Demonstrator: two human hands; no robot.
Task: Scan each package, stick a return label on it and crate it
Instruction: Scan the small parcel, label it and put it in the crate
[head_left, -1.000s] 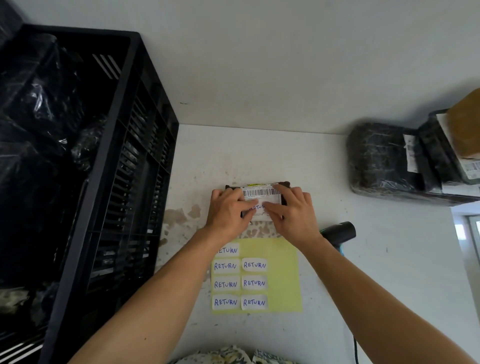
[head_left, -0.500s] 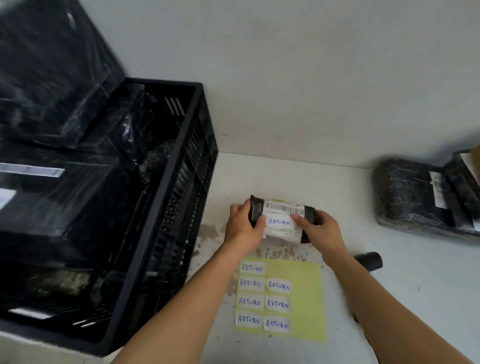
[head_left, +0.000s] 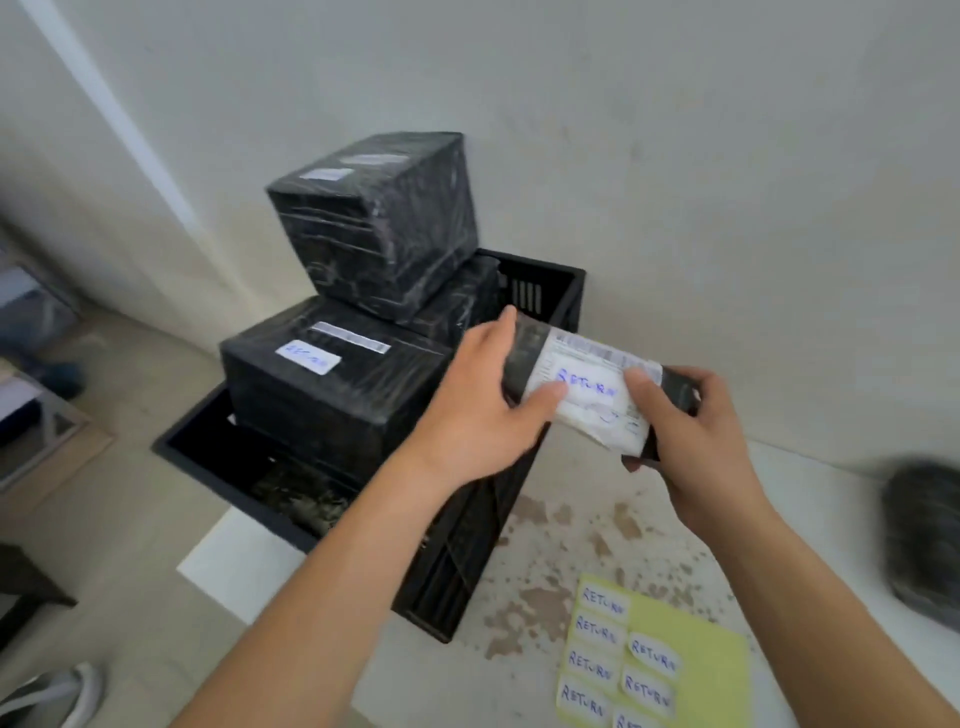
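Head view. A small black package (head_left: 597, 392), bearing a white barcode label and a handwritten RETURN label (head_left: 589, 389), is held in the air by both hands above the near right corner of the black crate (head_left: 540, 291). The left hand (head_left: 478, 410) is curled round the package's left end, thumb on the white label face and fingers wrapped behind. The right hand (head_left: 685, 441) is closed round the right end, thumb on the label near its right edge and fingertips folded under the lower edge. The package is tilted, its left end higher than its right.

From the package, the crate lies toward 9 o'clock. It is filled above its rim with large black-wrapped parcels: a lower parcel (head_left: 332, 395) carrying a barcode strip and a white label, and an upper parcel (head_left: 384, 228) stacked at 12 o'clock from it and tilted. The crate rests on the white table (head_left: 545, 519), whose surface is marked with brown stains.

At 6 o'clock from the package a yellow backing sheet (head_left: 701, 660) lies flat on the table, with remaining RETURN stickers (head_left: 597, 631) in two columns along its left side. At 4 o'clock, at the right frame edge, a further black-wrapped parcel (head_left: 924, 540) is seen, blurred.
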